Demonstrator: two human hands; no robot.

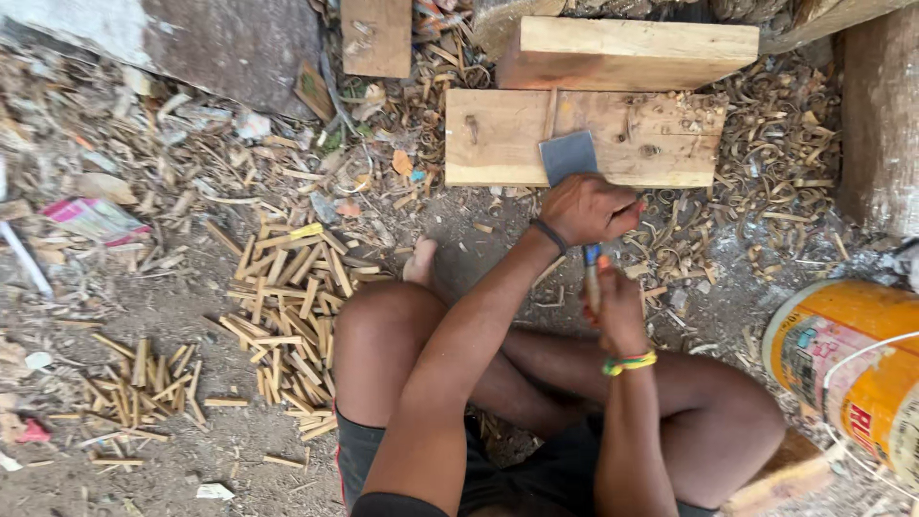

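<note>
While the person sits cross-legged on the ground, both hands work at a chisel-like tool with a flat grey blade (569,156). Its long axis runs almost straight away from the body, and the blade end points forward and lies on the lower plank (498,139), near the front edge. The left hand (586,208) covers the middle of the tool, its grip pressed together around something that the fingers hide. The right hand (617,308) is lower and nearer to the body, its grip closed around the handle (593,273). Only a short piece of the handle shows between the hands, blue at the top and wooden below, so its full length cannot be seen.

This plank is pale raw wood with knots and a dark line across it. A thicker block (627,53) lies behind it, touching it. Curled wood shavings (775,144) cover the earth to the right of the planks. Left of the knee lie two heaps of short flat sticks (287,306), cut to similar length; the smaller heap (144,378) is well apart from the hands. An orange bucket (847,364) with a thin wire handle stands at the right and is cut off by the picture's edge. The ground is dry earth with scraps.
</note>
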